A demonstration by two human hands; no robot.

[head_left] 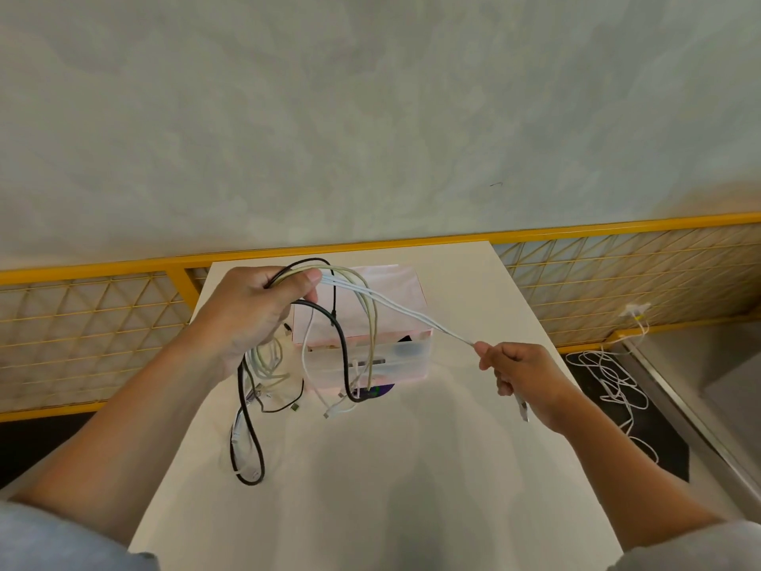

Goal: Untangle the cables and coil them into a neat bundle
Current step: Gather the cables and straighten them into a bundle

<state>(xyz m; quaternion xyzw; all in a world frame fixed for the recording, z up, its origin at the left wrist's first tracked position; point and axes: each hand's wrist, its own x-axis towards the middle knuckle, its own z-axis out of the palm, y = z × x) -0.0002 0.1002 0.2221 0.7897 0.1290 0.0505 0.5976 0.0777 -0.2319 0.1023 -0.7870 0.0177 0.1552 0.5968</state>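
Left hand grips a bunch of cables, fingers curled round it — loops dangle over the white table. Right hand pinches a white cable pulled taut between the hands. Pink drawer box far centre; yellow mesh fence behind, grey wall beyond.

Single head-worn wide-angle view, looking forward and down, close over a white table, wall beyond
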